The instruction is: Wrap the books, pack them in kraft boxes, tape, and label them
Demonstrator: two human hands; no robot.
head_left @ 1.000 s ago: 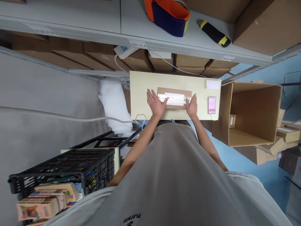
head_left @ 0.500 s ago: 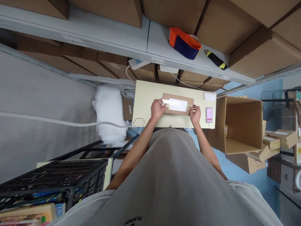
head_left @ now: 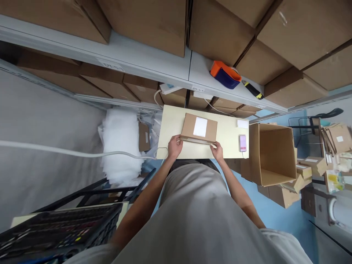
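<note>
A small brown cardboard box (head_left: 189, 125) with a white label on its upper face lies tilted over the pale yellow table (head_left: 231, 146). My left hand (head_left: 175, 146) grips the box's near left corner, fingers closed on it. At the near right corner my right hand (head_left: 217, 150) pinches the box edge. A shiny strip shows along the box's near side. To the right on the table are a phone with a lit pink screen (head_left: 242, 143) and a white slip (head_left: 242, 124).
Above the table, a shelf (head_left: 154, 64) holds large boxes, an orange and blue tape dispenser (head_left: 226, 75) and a black and yellow cutter (head_left: 253, 90). A large open carton (head_left: 277, 154) stands right of the table. White wrapping (head_left: 121, 146) and a black crate (head_left: 60, 234) are at the left.
The box has turned: its taped, labelled side no longer faces up, and a face with an upright white label now shows. Both hands have moved to its near corners.
</note>
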